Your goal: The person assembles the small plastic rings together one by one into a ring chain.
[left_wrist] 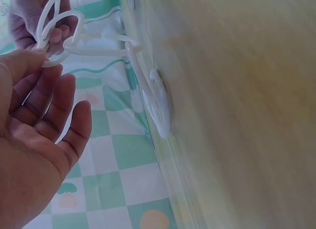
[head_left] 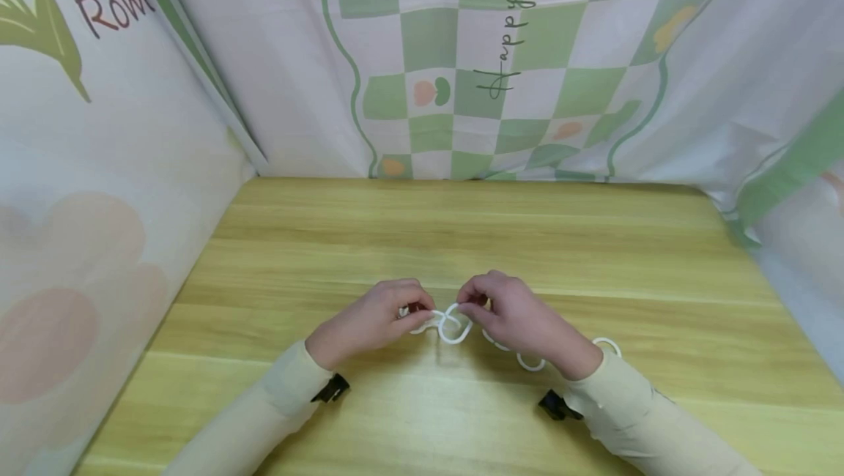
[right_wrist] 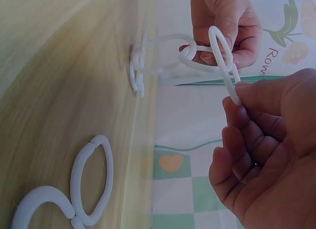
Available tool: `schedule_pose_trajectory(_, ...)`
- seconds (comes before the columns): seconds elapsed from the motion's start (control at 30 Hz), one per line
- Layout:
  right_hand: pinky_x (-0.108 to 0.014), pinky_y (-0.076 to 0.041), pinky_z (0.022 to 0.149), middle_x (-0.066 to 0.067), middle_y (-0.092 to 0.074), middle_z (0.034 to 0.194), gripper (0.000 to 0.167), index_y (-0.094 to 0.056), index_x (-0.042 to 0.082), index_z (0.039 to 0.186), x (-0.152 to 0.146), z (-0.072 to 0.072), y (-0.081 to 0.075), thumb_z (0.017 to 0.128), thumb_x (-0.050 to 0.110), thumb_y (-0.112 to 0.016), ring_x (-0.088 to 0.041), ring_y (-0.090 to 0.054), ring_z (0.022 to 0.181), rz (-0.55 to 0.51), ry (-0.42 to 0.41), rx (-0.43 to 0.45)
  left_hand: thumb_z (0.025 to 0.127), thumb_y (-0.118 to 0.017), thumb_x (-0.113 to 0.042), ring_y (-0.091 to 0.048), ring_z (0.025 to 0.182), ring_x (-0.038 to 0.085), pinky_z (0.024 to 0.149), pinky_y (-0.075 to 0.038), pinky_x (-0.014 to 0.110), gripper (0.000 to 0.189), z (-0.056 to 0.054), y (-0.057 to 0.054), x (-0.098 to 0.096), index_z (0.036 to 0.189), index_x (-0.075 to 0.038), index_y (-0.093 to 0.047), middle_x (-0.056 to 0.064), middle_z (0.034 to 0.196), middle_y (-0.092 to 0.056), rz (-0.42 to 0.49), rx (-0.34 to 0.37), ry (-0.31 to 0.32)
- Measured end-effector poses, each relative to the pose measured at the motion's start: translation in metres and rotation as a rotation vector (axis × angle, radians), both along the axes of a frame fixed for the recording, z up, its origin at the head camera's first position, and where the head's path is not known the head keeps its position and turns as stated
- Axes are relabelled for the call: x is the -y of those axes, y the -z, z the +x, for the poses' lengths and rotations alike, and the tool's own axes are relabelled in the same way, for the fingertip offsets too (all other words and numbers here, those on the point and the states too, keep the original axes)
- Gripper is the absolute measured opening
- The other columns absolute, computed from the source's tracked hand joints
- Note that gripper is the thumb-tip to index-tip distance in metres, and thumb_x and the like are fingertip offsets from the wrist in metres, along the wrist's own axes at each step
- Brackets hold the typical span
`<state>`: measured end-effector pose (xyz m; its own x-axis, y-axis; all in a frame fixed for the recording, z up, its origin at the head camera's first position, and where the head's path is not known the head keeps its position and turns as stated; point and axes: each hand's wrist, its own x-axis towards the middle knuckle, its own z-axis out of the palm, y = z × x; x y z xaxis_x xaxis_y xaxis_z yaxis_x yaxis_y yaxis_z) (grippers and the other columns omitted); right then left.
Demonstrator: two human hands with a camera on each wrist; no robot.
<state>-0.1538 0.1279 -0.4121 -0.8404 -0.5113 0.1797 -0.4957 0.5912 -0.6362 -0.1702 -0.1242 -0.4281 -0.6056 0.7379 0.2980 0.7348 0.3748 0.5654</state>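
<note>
Over the middle of the table, my left hand pinches a white plastic chain link between thumb and fingertips. Facing it, my right hand holds another white link by its edge, thumb against forefinger. These two links cross and look hooked together between the hands. From the left hand's side more joined links hang down, the lowest touching the tabletop. The other fingers of both hands are loosely bent. In the head view, the left fingers hide part of the chain.
Several loose white links, among them one oval link and a curved one, lie on the wooden table under and beside the right forearm. Printed cloth curtains close off the back and sides. Both wrists carry black mounts.
</note>
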Motion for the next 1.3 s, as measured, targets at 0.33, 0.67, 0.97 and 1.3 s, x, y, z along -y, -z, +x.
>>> schedule_pose_trajectory(0.33,-0.027,-0.050,0.065,0.010,-0.059,0.085,0.005,-0.066,0.021,0.091,0.002,0.001,0.000,0.094,0.017,-0.069,-0.009,-0.056,0.078,-0.010,0.000,0.015,0.098,-0.063,-0.017,-0.050,0.073,0.005,0.066,-0.045,0.019,0.009,0.001,0.000,0.001,0.101,-0.011,-0.069,-0.011,0.088,-0.057,0.007,-0.010,0.008)
schedule_pose_trajectory(0.67,-0.027,-0.050,0.064,0.009,-0.059,0.086,0.004,-0.067,0.018,0.092,0.003,0.000,0.004,0.096,0.019,-0.066,-0.010,-0.055,0.077,-0.021,0.006,0.010,0.097,-0.064,-0.019,-0.054,0.080,0.003,0.070,-0.049,0.020,0.009,0.002,-0.001,0.002,0.101,-0.013,-0.068,-0.011,0.091,-0.059,-0.008,0.051,0.000)
schedule_pose_trajectory(0.97,-0.026,-0.047,0.056,0.008,-0.058,0.083,0.004,-0.068,0.016,0.094,0.006,0.001,0.002,0.095,0.020,-0.067,-0.010,-0.051,0.067,-0.058,0.067,-0.051,0.098,-0.063,-0.025,-0.058,0.081,0.004,0.069,-0.051,0.023,0.013,0.002,0.003,0.002,0.106,-0.015,-0.067,-0.013,0.090,-0.061,0.007,0.192,-0.046)
schedule_pose_trajectory(1.3,-0.026,-0.045,0.055,0.009,-0.057,0.079,0.005,-0.066,0.016,0.095,0.008,0.005,-0.004,0.095,0.020,-0.067,-0.015,-0.051,0.062,-0.149,0.105,-0.072,0.097,-0.065,-0.024,-0.062,0.077,0.010,0.067,-0.054,0.028,0.008,0.002,0.012,-0.002,0.099,-0.017,-0.068,0.001,0.088,-0.068,0.135,0.395,-0.126)
